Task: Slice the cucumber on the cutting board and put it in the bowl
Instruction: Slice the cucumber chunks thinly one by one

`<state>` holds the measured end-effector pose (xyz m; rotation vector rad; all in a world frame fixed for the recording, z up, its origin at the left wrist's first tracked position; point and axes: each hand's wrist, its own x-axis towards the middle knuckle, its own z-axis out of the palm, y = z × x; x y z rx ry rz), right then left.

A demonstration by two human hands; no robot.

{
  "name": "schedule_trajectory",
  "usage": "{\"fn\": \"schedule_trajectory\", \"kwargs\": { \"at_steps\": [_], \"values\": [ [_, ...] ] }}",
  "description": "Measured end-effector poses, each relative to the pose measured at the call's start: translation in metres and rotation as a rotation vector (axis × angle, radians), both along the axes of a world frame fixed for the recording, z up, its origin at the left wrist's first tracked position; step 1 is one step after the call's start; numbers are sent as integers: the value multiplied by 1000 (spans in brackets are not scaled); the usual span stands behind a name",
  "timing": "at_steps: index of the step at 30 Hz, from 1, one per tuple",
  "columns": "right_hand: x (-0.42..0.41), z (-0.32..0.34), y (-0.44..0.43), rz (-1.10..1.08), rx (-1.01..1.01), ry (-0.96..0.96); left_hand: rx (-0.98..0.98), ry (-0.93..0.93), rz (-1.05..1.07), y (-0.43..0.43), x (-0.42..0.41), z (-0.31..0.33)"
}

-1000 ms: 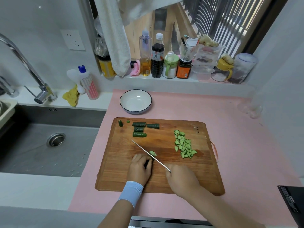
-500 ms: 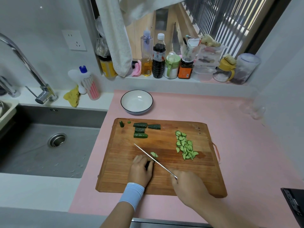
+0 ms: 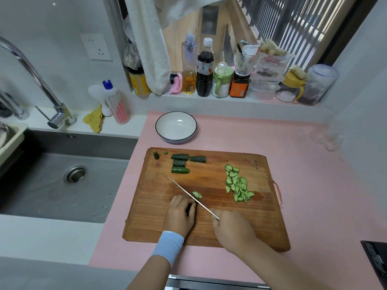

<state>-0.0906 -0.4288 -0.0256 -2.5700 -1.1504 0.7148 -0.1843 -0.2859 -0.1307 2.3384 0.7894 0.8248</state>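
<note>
Pink matting (image 3: 303, 147) covers the counter at 3 o'clock of a steel sink (image 3: 52, 195), and the wooden cutting board (image 3: 261, 227) lies on it close to the person. Toward the board's 6 o'clock edge the left hand (image 3: 180, 214) curls its fingers down over a dark cucumber piece (image 3: 189, 208). Only a sliver of it shows between the fingers, so its long axis cannot be read for certain. The right hand (image 3: 232, 229), at 4 o'clock from the left, is wrapped round the handle of a knife (image 3: 182, 188). The thin blade runs from it toward 10 o'clock, passing just beside the left fingertips, with 1 fresh slice (image 3: 197, 194) lying on its 2 o'clock side. The next cut seems to turn on that narrow gap: the piece lies on the blade's 8 o'clock side, and the blade hand is the one to move. A heap of slices (image 3: 237, 187) sits at 3 o'clock on the board and 4 uncut chunks (image 3: 180, 170) at 11 o'clock. The empty bowl (image 3: 176, 127) stands beyond the far edge at 11 o'clock, nearer the left hand.
</note>
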Motion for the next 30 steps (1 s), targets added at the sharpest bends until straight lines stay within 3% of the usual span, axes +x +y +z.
{"fn": "schedule_trajectory", "kwargs": {
  "at_steps": [8,30],
  "values": [
    [-2,0,-26,4,76,7,-12,21,11,1,0,0],
    [-3,5,-8,-38,-54,39,-9,18,2,-2,-2,-1]
  ]
}}
